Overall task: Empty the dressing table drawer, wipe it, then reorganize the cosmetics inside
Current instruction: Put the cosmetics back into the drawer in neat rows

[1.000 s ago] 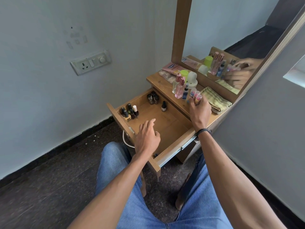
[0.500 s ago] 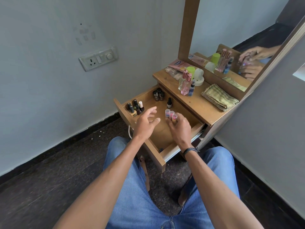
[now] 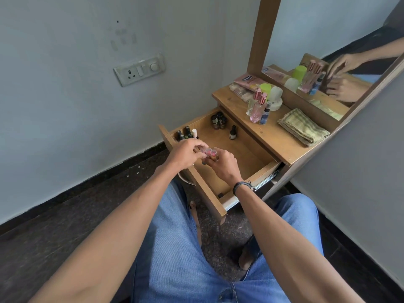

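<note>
The wooden drawer stands pulled out. Small dark bottles sit in its near-left corner, a second cluster at the back, and one dark dropper bottle stands alone. Over the drawer's left side, my right hand grips three small pink-capped tubes upright. My left hand meets them, its fingertips pinching the leftmost tube. On the tabletop remain pink perfume bottles, a blue spray bottle, a green-capped container and a white jar.
A folded yellow-green cloth lies on the tabletop's right. Pink sachets lie at the back by the mirror. A wall socket is on the left wall. My jeans-clad legs sit below the drawer front.
My right hand carried the three tubes from the tabletop down over the drawer. My left hand rose from the drawer's front and closed its fingertips on the tubes.
</note>
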`<state>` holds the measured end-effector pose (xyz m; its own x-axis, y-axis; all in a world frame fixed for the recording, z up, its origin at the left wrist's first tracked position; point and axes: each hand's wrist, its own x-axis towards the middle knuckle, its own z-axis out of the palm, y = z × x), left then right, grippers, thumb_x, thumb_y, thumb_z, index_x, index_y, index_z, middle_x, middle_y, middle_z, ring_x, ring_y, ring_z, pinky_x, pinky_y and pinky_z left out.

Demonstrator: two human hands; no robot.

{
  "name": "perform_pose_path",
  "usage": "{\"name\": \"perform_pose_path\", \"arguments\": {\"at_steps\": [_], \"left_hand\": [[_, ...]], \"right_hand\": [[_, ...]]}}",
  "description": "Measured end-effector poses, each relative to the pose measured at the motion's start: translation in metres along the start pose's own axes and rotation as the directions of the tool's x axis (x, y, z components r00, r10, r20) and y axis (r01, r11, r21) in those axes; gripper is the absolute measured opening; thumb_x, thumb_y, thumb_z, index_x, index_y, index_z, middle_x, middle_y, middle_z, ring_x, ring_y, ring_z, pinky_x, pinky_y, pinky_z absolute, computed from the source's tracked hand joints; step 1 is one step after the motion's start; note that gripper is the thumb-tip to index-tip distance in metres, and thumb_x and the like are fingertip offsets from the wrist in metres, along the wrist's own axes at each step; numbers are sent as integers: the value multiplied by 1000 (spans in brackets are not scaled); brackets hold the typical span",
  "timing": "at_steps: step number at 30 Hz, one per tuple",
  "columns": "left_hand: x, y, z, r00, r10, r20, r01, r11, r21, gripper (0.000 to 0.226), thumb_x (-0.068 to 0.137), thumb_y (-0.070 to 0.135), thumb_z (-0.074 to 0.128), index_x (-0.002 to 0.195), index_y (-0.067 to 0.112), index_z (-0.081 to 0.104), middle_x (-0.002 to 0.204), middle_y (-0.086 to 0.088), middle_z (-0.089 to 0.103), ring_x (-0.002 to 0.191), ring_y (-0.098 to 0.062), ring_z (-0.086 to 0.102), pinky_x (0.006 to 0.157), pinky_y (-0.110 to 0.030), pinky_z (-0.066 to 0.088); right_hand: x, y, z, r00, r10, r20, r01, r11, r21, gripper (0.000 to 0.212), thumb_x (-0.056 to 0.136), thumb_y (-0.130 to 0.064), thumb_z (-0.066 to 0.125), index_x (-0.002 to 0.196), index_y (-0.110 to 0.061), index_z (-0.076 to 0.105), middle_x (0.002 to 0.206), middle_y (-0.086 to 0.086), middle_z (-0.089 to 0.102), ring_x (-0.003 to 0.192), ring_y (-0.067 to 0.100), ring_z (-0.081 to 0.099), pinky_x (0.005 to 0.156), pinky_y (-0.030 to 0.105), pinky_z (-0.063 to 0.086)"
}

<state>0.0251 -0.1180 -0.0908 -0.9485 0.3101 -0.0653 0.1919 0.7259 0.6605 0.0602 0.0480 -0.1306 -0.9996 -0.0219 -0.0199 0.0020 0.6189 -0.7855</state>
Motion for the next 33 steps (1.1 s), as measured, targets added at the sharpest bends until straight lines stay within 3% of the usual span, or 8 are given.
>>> {"name": "perform_pose_path", "arguments": {"at_steps": [7,14,20,26,33], "left_hand": [[2,-8,-9,994,44,100,-67,966,248,19,85,22,80,103,27,75,100,13,68,86,-9,64,81,-39,57],[15,-6,-12,976,-25,216,-39,957,287,20,81,16,83,93,29,75,92,10,73,87,-8,68,81,-37,59],[20,-3,-15,961,-71,266,-18,947,321,26,83,13,81,106,25,76,102,4,75,93,-12,68,87,-36,57],[23,1,-20,936,-110,334,2,951,310,38,91,6,67,127,20,69,121,-1,71,113,-16,64,85,-26,44],[25,1,-19,916,-163,365,57,957,285,31,97,16,65,127,21,69,126,2,68,116,-16,59,90,-30,42]], "right_hand": [[7,1,24,998,47,39,-44,997,-58,19,91,-32,74,101,-16,71,86,0,66,75,18,56,64,27,34],[10,5,32,994,72,78,-62,991,-117,24,89,-36,77,108,-22,73,97,4,74,85,23,67,76,39,57],[8,3,30,991,68,112,-54,991,-120,25,91,-31,74,113,-18,70,99,8,74,89,27,67,81,42,58],[6,-2,25,976,107,192,-93,993,-78,23,92,-25,64,114,-20,67,94,7,70,89,29,65,76,37,52],[4,-4,18,945,167,281,-183,983,33,46,83,-12,64,128,-22,65,102,5,67,92,22,61,73,28,46]]}}
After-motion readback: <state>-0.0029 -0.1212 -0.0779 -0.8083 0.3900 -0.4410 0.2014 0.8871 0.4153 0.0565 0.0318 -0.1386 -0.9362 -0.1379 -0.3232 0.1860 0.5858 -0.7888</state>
